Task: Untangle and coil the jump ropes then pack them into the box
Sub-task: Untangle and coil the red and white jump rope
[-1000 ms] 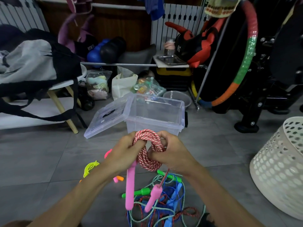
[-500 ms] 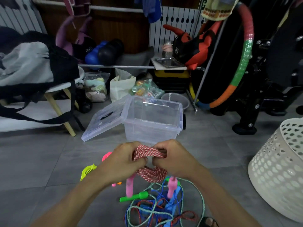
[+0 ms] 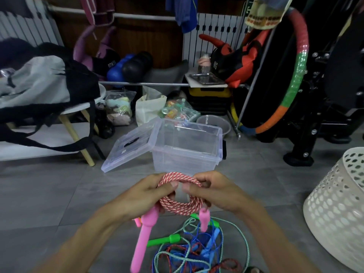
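You are holding the red-and-white rope [image 3: 182,196] as a flat coil just in front of you, above the floor and on the near side of the clear box [image 3: 187,148]. Your left hand [image 3: 145,194] is gripping the coil's left side, thumb pressing on top of the strands, and your right hand [image 3: 218,192] is gripping the right side the same way, so both hands are closed on the coil with the thumbs nearly meeting over its hole. One pink handle [image 3: 143,239] is hanging down below your left hand, and the other pink handle [image 3: 203,218] is dangling below your right.

Under the coil, the tangled ropes [image 3: 189,255] in blue, teal and red are lying on the grey tiled floor [image 3: 49,194], with a green handle [image 3: 164,240] sticking out to the left of the heap.

The box is standing open on the floor, its lid [image 3: 132,146] leaning off its left edge. A white perforated basket [image 3: 338,207] is sitting at the right.
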`<state>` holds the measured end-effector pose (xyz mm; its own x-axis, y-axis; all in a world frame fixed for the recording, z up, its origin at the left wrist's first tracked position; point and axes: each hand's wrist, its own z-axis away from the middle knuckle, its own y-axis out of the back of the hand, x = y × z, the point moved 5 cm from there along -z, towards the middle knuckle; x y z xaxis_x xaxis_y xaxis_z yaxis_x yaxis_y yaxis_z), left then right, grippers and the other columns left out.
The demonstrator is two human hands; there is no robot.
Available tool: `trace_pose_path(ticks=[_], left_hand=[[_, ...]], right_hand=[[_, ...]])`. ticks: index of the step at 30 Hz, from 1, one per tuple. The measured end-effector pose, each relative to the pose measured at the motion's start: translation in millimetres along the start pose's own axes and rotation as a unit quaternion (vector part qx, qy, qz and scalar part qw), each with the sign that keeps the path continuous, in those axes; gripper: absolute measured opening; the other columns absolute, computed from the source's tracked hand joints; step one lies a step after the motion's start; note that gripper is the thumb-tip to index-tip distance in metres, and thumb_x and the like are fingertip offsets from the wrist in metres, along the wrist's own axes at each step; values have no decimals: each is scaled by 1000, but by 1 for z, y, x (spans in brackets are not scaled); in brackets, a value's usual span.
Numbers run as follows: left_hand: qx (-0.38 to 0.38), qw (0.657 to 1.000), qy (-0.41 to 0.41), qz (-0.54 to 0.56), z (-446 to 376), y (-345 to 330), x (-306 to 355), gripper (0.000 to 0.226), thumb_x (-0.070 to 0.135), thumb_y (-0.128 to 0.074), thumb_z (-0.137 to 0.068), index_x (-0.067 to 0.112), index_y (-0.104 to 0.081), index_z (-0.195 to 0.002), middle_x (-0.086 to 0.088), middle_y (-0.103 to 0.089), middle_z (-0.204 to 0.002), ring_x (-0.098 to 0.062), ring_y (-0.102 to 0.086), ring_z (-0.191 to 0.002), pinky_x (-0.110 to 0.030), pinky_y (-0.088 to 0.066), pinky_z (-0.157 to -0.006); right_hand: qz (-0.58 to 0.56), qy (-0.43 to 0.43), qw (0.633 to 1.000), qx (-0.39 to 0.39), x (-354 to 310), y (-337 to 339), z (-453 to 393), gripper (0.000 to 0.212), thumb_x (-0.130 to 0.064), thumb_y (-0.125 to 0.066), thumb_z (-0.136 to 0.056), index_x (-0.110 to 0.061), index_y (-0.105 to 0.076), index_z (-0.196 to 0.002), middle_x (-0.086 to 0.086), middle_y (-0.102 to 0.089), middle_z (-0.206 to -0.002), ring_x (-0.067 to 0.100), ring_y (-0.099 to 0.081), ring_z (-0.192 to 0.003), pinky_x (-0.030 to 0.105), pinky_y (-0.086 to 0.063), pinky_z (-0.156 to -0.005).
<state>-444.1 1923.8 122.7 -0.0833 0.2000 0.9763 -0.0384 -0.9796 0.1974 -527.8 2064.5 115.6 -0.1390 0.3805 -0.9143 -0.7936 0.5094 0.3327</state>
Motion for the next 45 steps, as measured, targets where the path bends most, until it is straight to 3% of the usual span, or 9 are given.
trace_pose_path(ticks=[5,10,14,17,20,29,34,41,45], left_hand=[[59,997,38,-30,5,18,-6,39,47,-52,-79,10,-59,-72,-1,-58,-65,-18,-52,-59,-22,-45,-52],[29,999,12,-44,8,17,-4,39,47,-52,-86,12,-59,-70,-3,-57,-66,-18,-51,-60,-23,-45,-55],[19,996,-1,-89,6,12,-6,35,45,-48,-87,14,-57,-72,6,-55,-68,-11,-52,-65,-27,-45,-62],[-9,994,-3,-111,5,8,-7,31,44,-46,-85,16,-55,-75,5,-54,-70,-9,-53,-63,-29,-45,-64],[-32,993,5,-114,4,2,-10,31,44,-47,-88,14,-53,-82,-3,-54,-76,-9,-56,-58,-28,-47,-57],[-48,993,-11,-109,7,2,-6,41,62,-49,-83,21,-54,-84,-19,-57,-83,-27,-59,-66,-58,-51,-65],[-61,992,-39,-101,10,-2,4,30,62,-47,-83,36,-61,-85,3,-59,-79,-27,-58,-71,-52,-48,-70],[-45,994,-49,-89,9,-8,7,50,61,-45,-83,19,-60,-107,-8,-65,-102,-23,-61,-92,-47,-48,-87],[-21,996,-37,-79,6,-6,3,49,54,-48,-86,11,-57,-108,-13,-64,-99,-18,-62,-82,-36,-52,-73]], right_hand=[[138,-65,988,26,22,43,10,30,-51,-67,-77,-22,-70,-76,-4,-67,-72,13,-59,-71,33,-45,-74],[471,-194,834,212,39,73,17,28,-37,-41,-96,-21,-63,-90,5,-54,-102,29,-58,-103,40,-44,-87],[332,-171,887,271,40,83,17,34,-34,-33,-99,-14,-60,-94,16,-67,-99,34,-67,-84,35,-51,-78],[-38,-132,958,252,32,71,16,27,-26,-36,-102,-14,-56,-89,11,-72,-78,25,-67,-53,23,-40,-45],[-289,-69,936,187,14,56,15,9,-10,-48,-97,-13,-55,-94,14,-74,-84,26,-72,-64,23,-47,-47],[-197,-31,948,247,5,67,17,11,-8,-61,-88,-9,-70,-94,12,-71,-73,12,-53,-45,20,-35,-41],[-137,-66,948,281,12,75,19,15,-6,-60,-82,-8,-75,-79,12,-68,-64,15,-46,-46,22,-33,-45],[-264,-118,954,81,8,19,5,20,-9,-54,-89,-5,-70,-78,11,-59,-58,16,-47,-50,24,-35,-48],[-247,-78,966,25,3,-9,-1,28,-25,-74,-75,-5,-69,-95,11,-65,-78,15,-57,-62,30,-41,-60]])
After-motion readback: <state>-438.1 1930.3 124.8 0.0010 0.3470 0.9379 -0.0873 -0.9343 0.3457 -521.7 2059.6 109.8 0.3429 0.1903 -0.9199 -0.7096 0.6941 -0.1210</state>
